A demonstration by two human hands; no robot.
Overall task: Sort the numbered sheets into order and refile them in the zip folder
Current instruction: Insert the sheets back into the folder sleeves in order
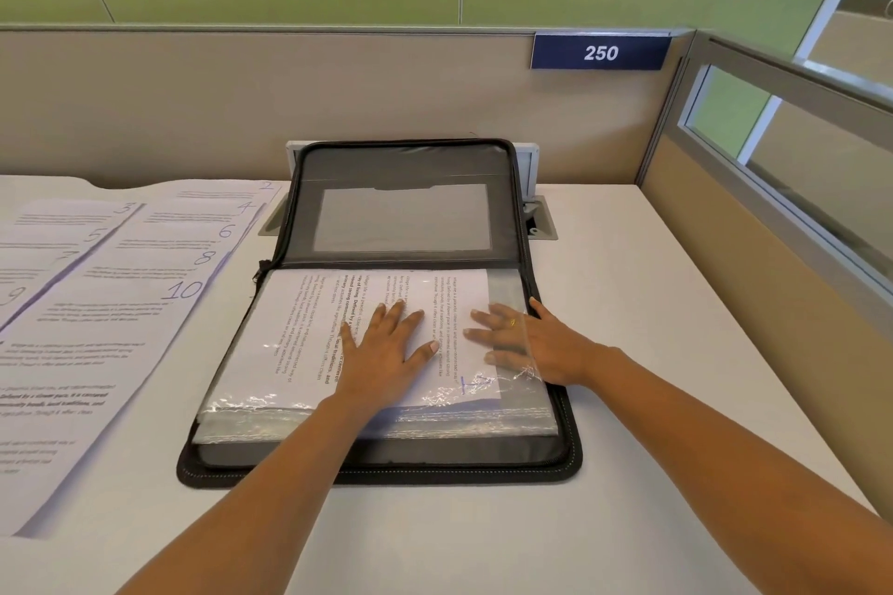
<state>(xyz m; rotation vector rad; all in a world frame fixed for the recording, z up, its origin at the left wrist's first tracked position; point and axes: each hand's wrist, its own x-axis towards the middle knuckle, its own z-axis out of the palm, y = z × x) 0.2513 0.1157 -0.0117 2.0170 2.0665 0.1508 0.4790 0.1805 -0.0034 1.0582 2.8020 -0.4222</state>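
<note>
A black zip folder [565, 459] lies open on the desk, its lid [401, 164] leaning against the partition. On the stack of clear plastic sleeves [377, 420] inside it lies a printed sheet [309, 324], turned sideways, with a blue handwritten "1" at its near right corner. My left hand [386, 348] presses flat on the middle of that sheet. My right hand [526, 338] lies flat at the sheet's right edge, its fingers under the clear film of the top sleeve. To the left, several numbered sheets [121, 304] are fanned out in two overlapping columns, showing 2 to 10.
The white desk [676, 329] is boxed in by a beige partition at the back and a glazed one on the right. A blue "250" sign [600, 52] hangs on the back partition. A cable hatch [541, 222] sits behind the folder.
</note>
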